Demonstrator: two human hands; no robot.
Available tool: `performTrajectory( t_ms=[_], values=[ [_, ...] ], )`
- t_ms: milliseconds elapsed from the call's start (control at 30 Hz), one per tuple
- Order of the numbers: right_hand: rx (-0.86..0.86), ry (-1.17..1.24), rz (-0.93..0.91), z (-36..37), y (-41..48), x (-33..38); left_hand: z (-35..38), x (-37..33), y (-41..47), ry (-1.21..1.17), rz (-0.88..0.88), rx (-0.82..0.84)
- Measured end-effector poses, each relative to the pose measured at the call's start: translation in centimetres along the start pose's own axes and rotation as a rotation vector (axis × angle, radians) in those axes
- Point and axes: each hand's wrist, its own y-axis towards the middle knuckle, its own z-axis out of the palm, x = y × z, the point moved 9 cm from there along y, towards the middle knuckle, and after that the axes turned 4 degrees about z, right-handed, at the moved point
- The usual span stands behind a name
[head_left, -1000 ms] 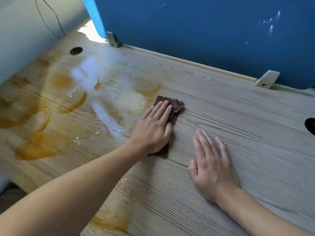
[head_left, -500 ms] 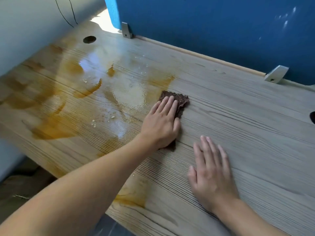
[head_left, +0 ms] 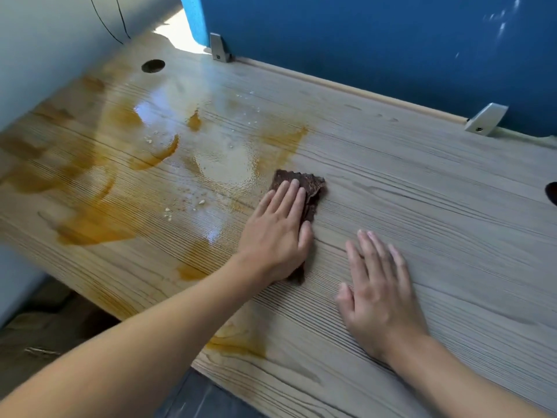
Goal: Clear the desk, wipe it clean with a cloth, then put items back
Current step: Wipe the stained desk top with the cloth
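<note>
A dark brown cloth (head_left: 307, 184) lies on the pale wooden desk (head_left: 422, 188) near its middle. My left hand (head_left: 277, 233) presses flat on the cloth with straight fingers, covering most of it. Flat on the bare wood just to the right rests my right hand (head_left: 378, 294), fingers spread, holding nothing. Orange-brown smears and a wet shiny patch (head_left: 229, 164) cover the desk's left half, with small crumbs (head_left: 168, 212) scattered in them.
A blue partition (head_left: 376, 40) stands along the desk's far edge, held by two grey brackets (head_left: 485, 119). Round cable holes sit at the far left (head_left: 153, 66) and the right edge (head_left: 552, 193). A pale wall runs along the left; floor shows below the near-left edge.
The view has shifted, so the desk sits further right in frame. My left hand and the cloth stay at the stain's right edge; my right hand remains flat beside them.
</note>
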Motion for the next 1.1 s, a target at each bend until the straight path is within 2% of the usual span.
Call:
performTrajectory(
  t_ms=[167, 233, 300, 400, 433, 500, 633, 700, 767, 833, 900, 967, 1100],
  values=[
    [-0.004, 0.002, 0.007, 0.0, 0.0, 0.1, 0.1, -6.2, -9.7, -0.026, 0.436, 0.045],
    [-0.009, 0.011, 0.010, -0.1, 0.0, 0.1, 0.3, -5.4, -9.1, -0.046, 0.500, 0.075],
    [-0.010, 0.011, 0.007, -0.1, 0.1, 0.1, 0.1, -2.9, -5.2, -0.048, 0.364, 0.051],
    [0.003, -0.001, 0.006, -0.1, -0.1, 0.1, -0.4, 2.1, 0.3, -0.011, -0.014, 0.024],
    [0.001, -0.003, 0.008, -0.1, -0.1, 0.0, -0.2, 2.3, 0.7, -0.004, -0.051, 0.026],
    [-0.005, 0.006, 0.009, 0.0, 0.0, 0.0, -0.1, 0.5, -1.3, 0.012, 0.029, 0.025],
    [0.003, -0.002, 0.007, 0.2, 0.2, -0.1, 0.1, -4.9, -10.7, -0.004, 0.437, 0.073],
    [0.009, -0.002, 0.013, 0.3, 0.2, -0.1, 0.4, -4.2, -10.6, -0.018, 0.520, 0.104],
    [-0.002, -0.003, 0.026, 0.1, 0.3, -0.1, 0.2, -2.3, -7.1, -0.011, 0.389, 0.068],
    [-0.007, -0.027, 0.051, -0.6, -0.2, 0.3, -0.3, 1.0, -3.2, -0.017, 0.103, 0.029],
    [-0.013, -0.022, 0.075, -0.9, -1.4, 1.0, 0.0, 2.7, -2.0, -0.018, -0.069, 0.023],
    [0.018, 0.019, 0.084, -0.4, -2.7, 1.8, 0.1, 1.4, -3.4, -0.012, -0.041, 0.004],
    [0.021, -0.002, 0.076, 0.3, -3.9, 2.3, 0.1, -5.0, -12.3, -0.027, 0.338, 0.037]
  ],
)
